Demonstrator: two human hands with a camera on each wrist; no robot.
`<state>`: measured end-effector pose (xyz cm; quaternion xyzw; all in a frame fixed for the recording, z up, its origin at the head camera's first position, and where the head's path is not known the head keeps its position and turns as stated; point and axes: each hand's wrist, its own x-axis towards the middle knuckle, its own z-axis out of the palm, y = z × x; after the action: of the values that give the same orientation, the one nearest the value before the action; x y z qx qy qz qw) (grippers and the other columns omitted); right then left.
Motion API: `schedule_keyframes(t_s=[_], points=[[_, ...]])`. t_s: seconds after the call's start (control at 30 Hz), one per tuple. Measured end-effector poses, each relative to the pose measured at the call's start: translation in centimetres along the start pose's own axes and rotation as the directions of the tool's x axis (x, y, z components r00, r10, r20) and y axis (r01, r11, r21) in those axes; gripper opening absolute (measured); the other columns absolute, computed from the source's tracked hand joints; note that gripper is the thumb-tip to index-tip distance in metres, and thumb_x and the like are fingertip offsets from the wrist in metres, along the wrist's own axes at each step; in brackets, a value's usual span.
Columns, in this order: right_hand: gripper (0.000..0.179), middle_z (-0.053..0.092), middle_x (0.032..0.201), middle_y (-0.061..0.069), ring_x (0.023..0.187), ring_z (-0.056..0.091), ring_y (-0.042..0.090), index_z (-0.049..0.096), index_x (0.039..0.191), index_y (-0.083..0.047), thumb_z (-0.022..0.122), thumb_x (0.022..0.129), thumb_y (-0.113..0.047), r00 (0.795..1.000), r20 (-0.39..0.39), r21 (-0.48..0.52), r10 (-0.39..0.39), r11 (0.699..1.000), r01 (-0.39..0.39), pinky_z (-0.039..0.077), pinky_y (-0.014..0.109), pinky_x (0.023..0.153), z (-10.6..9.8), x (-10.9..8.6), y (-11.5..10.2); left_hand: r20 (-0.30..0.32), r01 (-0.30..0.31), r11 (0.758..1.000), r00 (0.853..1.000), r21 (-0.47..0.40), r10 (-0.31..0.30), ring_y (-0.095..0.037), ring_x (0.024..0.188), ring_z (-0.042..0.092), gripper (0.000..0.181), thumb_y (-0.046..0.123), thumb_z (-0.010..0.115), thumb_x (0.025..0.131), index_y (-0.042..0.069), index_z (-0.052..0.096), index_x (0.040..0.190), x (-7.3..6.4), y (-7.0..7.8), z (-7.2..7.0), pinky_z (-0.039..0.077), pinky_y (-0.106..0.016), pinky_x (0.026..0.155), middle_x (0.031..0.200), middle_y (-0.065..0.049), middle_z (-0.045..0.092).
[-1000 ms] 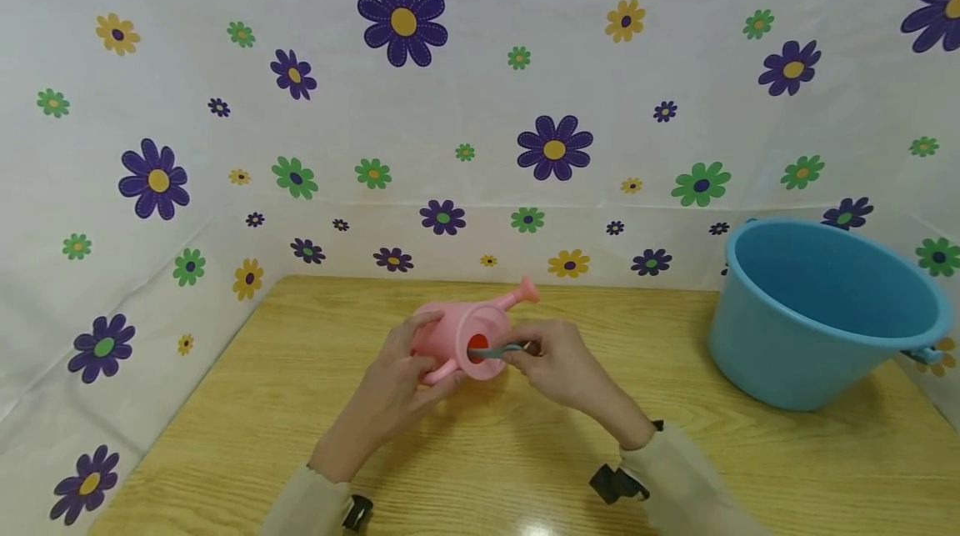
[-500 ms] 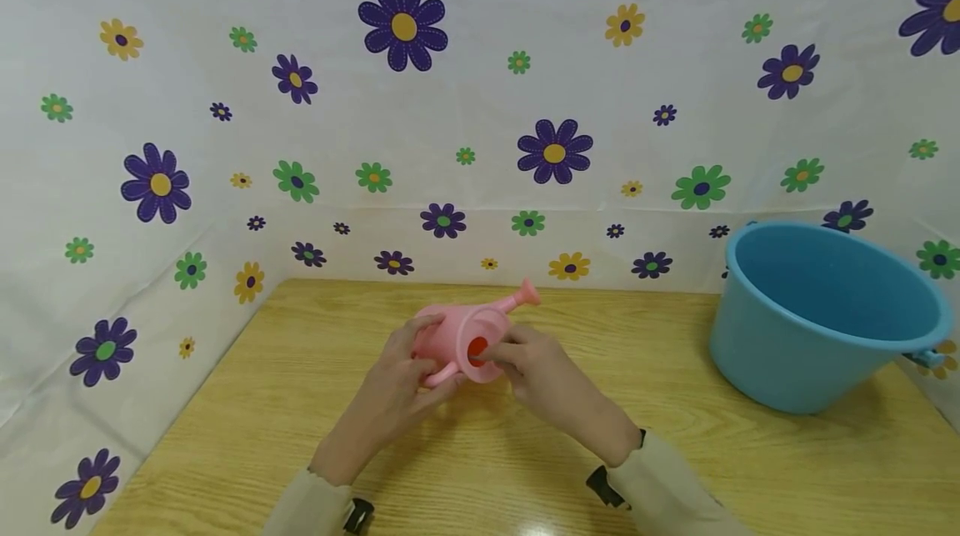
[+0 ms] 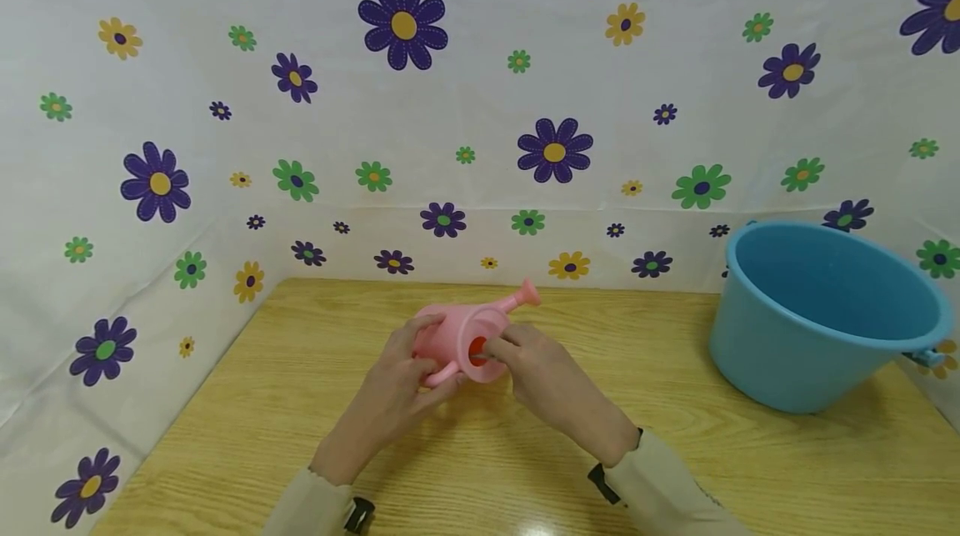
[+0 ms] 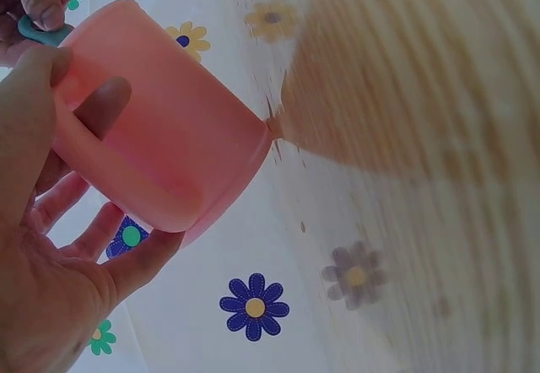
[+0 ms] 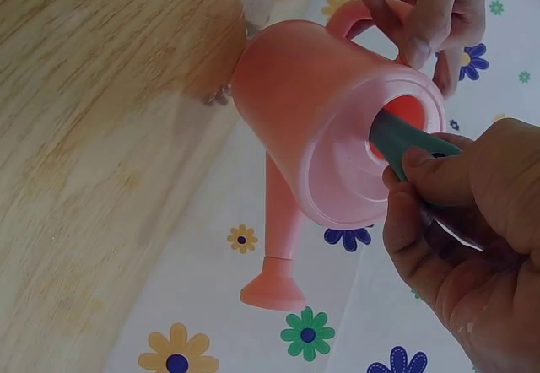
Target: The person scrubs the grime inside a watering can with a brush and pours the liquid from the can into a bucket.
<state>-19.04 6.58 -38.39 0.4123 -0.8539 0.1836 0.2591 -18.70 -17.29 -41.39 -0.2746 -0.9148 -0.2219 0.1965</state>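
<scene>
A pink watering can (image 3: 442,336) is tilted over the table, its round opening facing me and the right. My left hand (image 3: 393,382) grips it, fingers spread on the body and around the handle (image 4: 126,170). Its spout (image 5: 283,221) points to the far right in the head view. With its thumb and fingers, my right hand (image 3: 551,378) pinches a flat teal-green piece (image 5: 409,143) with a small hole near its end. The piece's far end is inside the opening, hidden, so its kind cannot be told. The can's base edge seems to touch the table.
A large light-blue bucket (image 3: 780,353) stands at the right of the wooden table (image 3: 315,336). White flowered cloth (image 3: 480,86) hangs behind the table and along its left side.
My right hand has moved slightly left toward the can's opening, and the teal-green piece has gone deeper inside. My left hand and the watering can have stayed nearly in place.
</scene>
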Motion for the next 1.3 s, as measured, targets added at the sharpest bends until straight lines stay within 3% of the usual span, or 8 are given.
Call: schedule_keyframes(t_s=[0.17, 0.37, 0.83, 1.03, 1.3], points=[[0.041, 0.070, 0.110, 0.005, 0.099, 0.069, 0.021, 0.073, 0.105, -0.014, 0.074, 0.078, 0.016, 0.999, 0.030, -0.026, -0.013, 1.000, 0.014, 0.061, 0.029, 0.086, -0.2, -0.1, 0.0, -0.004, -0.005, 1.000, 1.000, 0.006, 0.005, -0.033, 0.137, 0.049, 0.032, 0.030, 0.078, 0.091, 0.012, 0.066, 0.068, 0.0, 0.0, 0.0, 0.055, -0.044, 0.105, 0.150, -0.006, 0.047], [0.042, 0.071, 0.107, 0.004, 0.096, 0.068, 0.021, 0.073, 0.107, -0.016, 0.073, 0.079, 0.016, 0.998, 0.047, -0.062, -0.043, 0.997, 0.045, 0.062, 0.029, 0.084, -0.5, -0.2, 0.1, -0.014, -0.009, 1.000, 1.000, 0.018, 0.009, -0.035, 0.136, 0.049, 0.031, 0.030, 0.081, 0.088, 0.012, 0.067, 0.068, 0.0, 0.0, 0.1, 0.056, -0.046, 0.103, 0.150, -0.008, 0.048], [0.054, 0.074, 0.113, 0.004, 0.099, 0.070, 0.020, 0.074, 0.113, -0.016, 0.070, 0.075, 0.021, 0.995, 0.079, -0.042, -0.059, 0.997, 0.062, 0.061, 0.030, 0.088, -2.0, -0.2, 0.3, 0.000, -0.002, 1.000, 1.000, 0.019, 0.002, -0.034, 0.138, 0.048, 0.032, 0.031, 0.079, 0.090, 0.012, 0.067, 0.068, 0.0, 0.1, 0.0, 0.054, -0.047, 0.107, 0.150, -0.008, 0.047], [0.049, 0.075, 0.112, 0.004, 0.100, 0.071, 0.020, 0.076, 0.112, -0.015, 0.071, 0.078, 0.019, 0.994, 0.102, -0.033, -0.042, 0.998, 0.046, 0.062, 0.031, 0.089, -2.8, -0.1, 0.2, 0.004, -0.003, 1.000, 1.000, 0.014, 0.003, -0.033, 0.137, 0.048, 0.032, 0.032, 0.078, 0.091, 0.011, 0.067, 0.068, 0.0, 0.2, 0.0, 0.055, -0.045, 0.106, 0.151, -0.007, 0.046], [0.044, 0.075, 0.104, 0.003, 0.096, 0.070, 0.019, 0.075, 0.108, -0.014, 0.072, 0.078, 0.018, 0.995, 0.076, -0.044, -0.069, 0.996, 0.073, 0.062, 0.028, 0.086, -3.5, -0.2, 0.2, 0.000, -0.009, 1.000, 1.000, 0.015, 0.009, -0.033, 0.138, 0.047, 0.032, 0.031, 0.080, 0.089, 0.012, 0.067, 0.068, 0.1, 0.3, 0.0, 0.053, -0.047, 0.107, 0.150, -0.007, 0.047]])
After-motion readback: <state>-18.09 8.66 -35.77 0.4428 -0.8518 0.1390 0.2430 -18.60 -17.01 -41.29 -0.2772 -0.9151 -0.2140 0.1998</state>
